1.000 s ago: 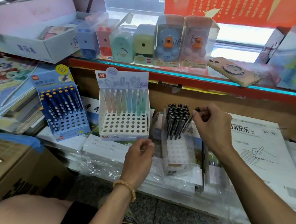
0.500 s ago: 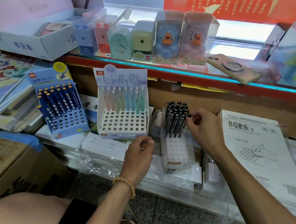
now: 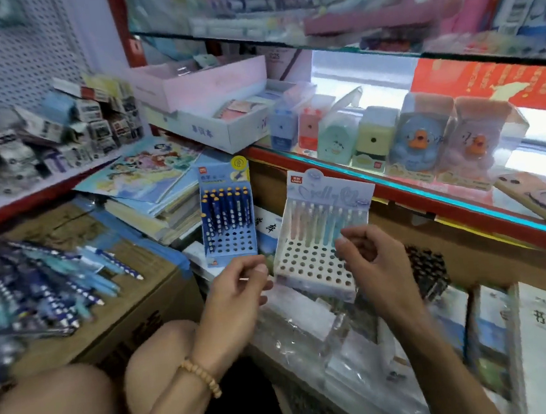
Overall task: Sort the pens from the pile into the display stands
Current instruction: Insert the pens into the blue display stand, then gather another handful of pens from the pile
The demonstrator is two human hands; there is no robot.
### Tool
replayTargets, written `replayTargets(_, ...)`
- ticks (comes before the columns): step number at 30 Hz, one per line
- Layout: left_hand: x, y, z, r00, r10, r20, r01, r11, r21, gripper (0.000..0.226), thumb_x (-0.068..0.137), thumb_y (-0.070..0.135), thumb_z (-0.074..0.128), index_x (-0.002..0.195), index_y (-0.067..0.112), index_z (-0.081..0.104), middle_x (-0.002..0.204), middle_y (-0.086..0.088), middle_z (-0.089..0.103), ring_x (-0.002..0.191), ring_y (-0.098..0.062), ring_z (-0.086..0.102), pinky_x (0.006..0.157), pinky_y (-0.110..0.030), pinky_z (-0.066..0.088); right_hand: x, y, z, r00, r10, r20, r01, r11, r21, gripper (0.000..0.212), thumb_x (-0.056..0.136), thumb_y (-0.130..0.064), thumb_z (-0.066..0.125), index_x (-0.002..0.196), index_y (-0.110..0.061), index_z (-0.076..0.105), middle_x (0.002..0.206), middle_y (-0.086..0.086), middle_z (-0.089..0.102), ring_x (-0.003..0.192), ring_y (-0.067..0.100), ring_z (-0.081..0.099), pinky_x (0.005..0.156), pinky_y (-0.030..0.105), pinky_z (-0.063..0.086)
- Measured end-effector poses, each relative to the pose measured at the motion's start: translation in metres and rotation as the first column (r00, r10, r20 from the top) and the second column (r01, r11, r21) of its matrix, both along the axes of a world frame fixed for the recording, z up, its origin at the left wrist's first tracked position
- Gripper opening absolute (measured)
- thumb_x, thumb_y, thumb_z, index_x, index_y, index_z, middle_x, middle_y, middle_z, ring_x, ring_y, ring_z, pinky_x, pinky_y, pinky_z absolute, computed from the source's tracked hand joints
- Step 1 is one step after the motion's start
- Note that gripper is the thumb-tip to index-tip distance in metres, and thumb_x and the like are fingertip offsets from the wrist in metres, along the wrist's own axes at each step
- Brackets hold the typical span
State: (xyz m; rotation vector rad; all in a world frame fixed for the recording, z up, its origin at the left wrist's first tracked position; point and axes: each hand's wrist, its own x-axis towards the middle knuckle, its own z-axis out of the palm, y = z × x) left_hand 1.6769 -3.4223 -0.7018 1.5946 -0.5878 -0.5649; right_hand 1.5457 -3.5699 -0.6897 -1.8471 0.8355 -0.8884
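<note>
So from the head cam I've got both hands up in front of the stands, neither one holding anything as far as I can see. The left hand (image 3: pixel 239 290) has its fingers loosely curled with the thumb resting near the fingertips, nothing pinched in there. There's a bead bracelet (image 3: pixel 201 377) on that wrist. The right hand (image 3: pixel 370 264) looks the same, fingers loosely bent and empty, hanging right in front of the white stand (image 3: pixel 317 269).

That white stand has a row of pastel pens (image 3: pixel 326 221) along the back and the front holes are bare. Just left of it is the blue stand (image 3: pixel 228 221) with dark blue dotted pens (image 3: pixel 225 208) filling its upper rows. The black pens (image 3: pixel 427 268) sit in a third stand over to the right, partly hidden behind my right wrist.

The pile of pens (image 3: pixel 40 296) is well off to the left, spread on top of a cardboard box (image 3: pixel 116 325); it's blurry, but I can make out dark blue dotted ones and light blue ones mixed together. Behind the stands runs a glass shelf (image 3: pixel 430 188) with a row of pencil sharpeners (image 3: pixel 375 137) on it.
</note>
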Motion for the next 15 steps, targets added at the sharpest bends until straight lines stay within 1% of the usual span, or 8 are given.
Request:
replayTargets(2,0.022,0.026,0.013,0.994,0.109,0.029,-0.108,0.994,-0.034,0.014,0.098,0.017,0.053,0.102,0.025,0.064,0.095,0.002,0.070,0.085,-0.009,0.070,0.070,-0.021,0.054,0.034,0.014,0.004,0.994,0.095,0.049,-0.097,0.994,0.041,0.008,0.095,-0.024,0.062,0.103,-0.023,0.064,0.096,-0.007,0.068,0.088,0.005,0.066,0.076,0.021,0.054)
replayTargets(4,0.043,0.052,0.026,0.974,0.220,0.054,-0.216,0.974,-0.068,0.015,0.098,0.017,0.053,0.101,0.024,0.065,0.092,0.003,0.071,0.087,-0.012,0.070,0.074,-0.025,0.055,0.067,0.028,0.007,0.980,0.181,0.087,-0.188,0.978,0.089,0.007,0.096,-0.024,0.061,0.101,-0.023,0.066,0.097,-0.007,0.070,0.091,0.003,0.065,0.079,0.020,0.052)
replayTargets(5,0.052,0.066,0.032,0.960,0.274,0.057,-0.269,0.960,-0.081,0.015,0.098,0.017,0.053,0.100,0.024,0.066,0.092,0.002,0.071,0.088,-0.013,0.070,0.075,-0.026,0.055,0.084,0.035,0.009,0.969,0.225,0.098,-0.235,0.966,0.107,0.008,0.097,-0.025,0.060,0.102,-0.023,0.066,0.099,-0.007,0.070,0.093,0.003,0.065,0.082,0.021,0.051)
replayTargets(7,0.070,0.093,0.038,0.925,0.377,0.055,-0.370,0.923,-0.103,0.016,0.098,0.015,0.052,0.099,0.023,0.066,0.093,-0.001,0.070,0.088,-0.014,0.070,0.072,-0.024,0.055,0.118,0.049,0.012,0.949,0.296,0.110,-0.308,0.944,0.119,0.012,0.098,-0.026,0.059,0.104,-0.021,0.067,0.100,-0.005,0.070,0.095,0.006,0.065,0.086,0.027,0.051)
replayTargets(10,0.094,0.136,0.036,0.859,0.510,0.041,-0.503,0.857,-0.116,0.017,0.099,0.012,0.051,0.097,0.021,0.064,0.094,-0.004,0.069,0.084,-0.015,0.068,0.068,-0.024,0.053,0.167,0.076,0.012,0.911,0.392,0.127,-0.408,0.901,0.147,0.012,0.099,-0.021,0.057,0.102,-0.019,0.068,0.096,-0.005,0.070,0.089,0.002,0.063,0.084,0.027,0.048)
replayTargets(13,0.112,0.178,0.021,0.765,0.644,-0.004,-0.642,0.761,-0.092,0.016,0.098,0.009,0.051,0.095,0.019,0.064,0.087,-0.005,0.067,0.074,-0.015,0.063,0.056,-0.018,0.050,0.210,0.105,0.003,0.857,0.505,0.102,-0.515,0.837,0.184,0.016,0.100,-0.024,0.055,0.105,-0.016,0.068,0.100,-0.004,0.070,0.096,0.004,0.064,0.088,0.029,0.049)
replayTargets(14,0.117,0.191,0.015,0.732,0.681,-0.020,-0.680,0.729,-0.076,0.017,0.098,0.009,0.051,0.094,0.019,0.063,0.084,-0.005,0.066,0.072,-0.015,0.061,0.056,-0.018,0.047,0.223,0.113,-0.002,0.843,0.531,0.085,-0.537,0.824,0.179,0.016,0.100,-0.023,0.056,0.105,-0.015,0.068,0.100,-0.004,0.070,0.096,0.004,0.064,0.088,0.028,0.049)
replayTargets(15,0.121,0.203,0.009,0.701,0.712,-0.042,-0.713,0.698,-0.066,0.017,0.098,0.008,0.050,0.093,0.018,0.063,0.082,-0.005,0.065,0.071,-0.016,0.060,0.058,-0.022,0.047,0.235,0.121,-0.008,0.832,0.550,0.070,-0.553,0.815,0.174,0.016,0.100,-0.023,0.056,0.106,-0.014,0.068,0.101,-0.004,0.069,0.095,0.003,0.063,0.086,0.027,0.048)
